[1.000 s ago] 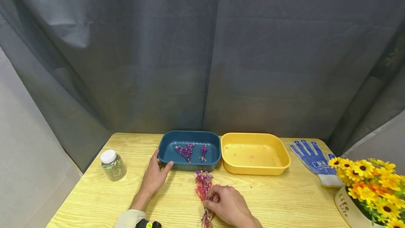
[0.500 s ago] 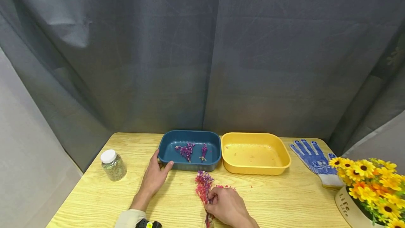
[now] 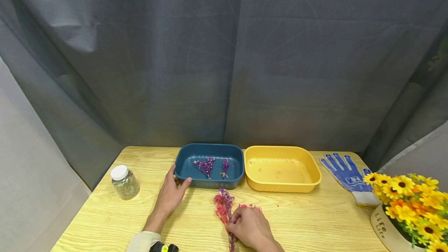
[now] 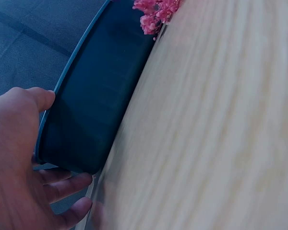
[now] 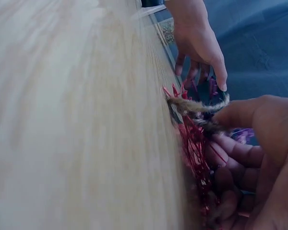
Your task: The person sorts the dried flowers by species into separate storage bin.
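Observation:
A small bunch of pink and purple dried flowers [image 3: 224, 206] lies in front of the trays, its blossoms pointing away from me. My right hand [image 3: 250, 226] pinches its stems between thumb and fingers. Rough twine [image 5: 194, 105] wraps the red and purple stems in the right wrist view. At the left end of the dark blue tray [image 3: 210, 184], my left hand [image 3: 169, 197] holds on, thumb at the front rim and the other fingers round the end. Two purple sprigs [image 3: 205, 166] lie inside that tray. My right palm hides part of the stems.
A yellow tray [image 3: 283, 187] stands against the blue one's right side. Pink bits [image 3: 250, 206] lie behind my right hand. A white-lidded jar [image 3: 126, 184] is at left; a blue-dotted glove [image 3: 350, 178] and a pot of yellow flowers [image 3: 409, 201] are at right.
My right hand has shifted slightly, and the bunch has tilted, its blossoms a little further left and its stem ends further right. My left hand stays on the blue tray.

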Action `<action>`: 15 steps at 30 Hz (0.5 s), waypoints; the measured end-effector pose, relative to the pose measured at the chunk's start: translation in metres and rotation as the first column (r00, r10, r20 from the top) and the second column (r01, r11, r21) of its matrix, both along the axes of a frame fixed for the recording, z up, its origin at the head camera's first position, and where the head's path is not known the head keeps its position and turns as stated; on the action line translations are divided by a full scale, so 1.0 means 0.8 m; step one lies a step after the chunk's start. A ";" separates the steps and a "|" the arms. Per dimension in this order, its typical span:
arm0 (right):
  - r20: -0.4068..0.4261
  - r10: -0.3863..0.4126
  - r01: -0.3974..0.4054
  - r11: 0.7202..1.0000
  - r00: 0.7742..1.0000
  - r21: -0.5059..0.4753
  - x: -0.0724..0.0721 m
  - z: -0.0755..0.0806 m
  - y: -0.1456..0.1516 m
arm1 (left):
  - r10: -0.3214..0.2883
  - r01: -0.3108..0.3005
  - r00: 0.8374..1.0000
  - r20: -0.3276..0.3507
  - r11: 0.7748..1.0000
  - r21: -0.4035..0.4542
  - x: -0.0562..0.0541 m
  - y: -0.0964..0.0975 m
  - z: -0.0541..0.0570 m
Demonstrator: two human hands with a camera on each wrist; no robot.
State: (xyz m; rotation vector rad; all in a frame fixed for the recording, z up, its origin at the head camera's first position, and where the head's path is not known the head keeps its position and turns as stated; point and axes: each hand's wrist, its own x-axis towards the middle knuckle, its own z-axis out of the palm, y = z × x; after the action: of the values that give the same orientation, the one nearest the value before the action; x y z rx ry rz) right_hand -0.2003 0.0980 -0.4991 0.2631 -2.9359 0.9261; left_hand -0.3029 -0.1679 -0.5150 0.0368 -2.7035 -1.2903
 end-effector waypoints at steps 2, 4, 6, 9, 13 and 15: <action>0.015 -0.007 0.007 1.000 1.000 -0.024 0.001 0.004 0.001 | -0.001 0.001 1.000 -0.002 1.000 0.001 0.000 0.000 0.000; 0.028 -0.015 0.016 0.999 1.000 -0.051 0.002 0.010 0.002 | -0.001 0.001 1.000 -0.007 1.000 -0.002 0.000 0.000 0.000; 0.033 -0.023 0.025 0.997 0.999 -0.077 0.002 0.015 0.004 | 0.001 -0.002 1.000 -0.009 1.000 -0.004 -0.001 0.000 -0.001; 0.044 -0.034 0.039 0.992 0.998 -0.124 0.000 0.023 0.007 | 0.008 -0.008 1.000 -0.009 1.000 -0.006 0.000 0.000 -0.002; 0.061 -0.060 0.070 0.980 0.996 -0.184 -0.004 0.031 0.012 | 0.012 -0.012 1.000 -0.006 1.000 -0.009 0.000 0.001 -0.001; 0.081 -0.076 0.091 0.972 0.994 -0.215 -0.006 0.035 0.014 | 0.011 -0.011 1.000 -0.003 1.000 -0.011 0.000 0.000 -0.001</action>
State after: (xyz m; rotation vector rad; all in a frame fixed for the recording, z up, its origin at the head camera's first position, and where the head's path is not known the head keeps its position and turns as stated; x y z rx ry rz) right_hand -0.2050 0.1090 -0.4708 0.0959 -2.8487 1.2571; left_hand -0.3028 -0.1676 -0.5161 0.0480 -2.7038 -1.2709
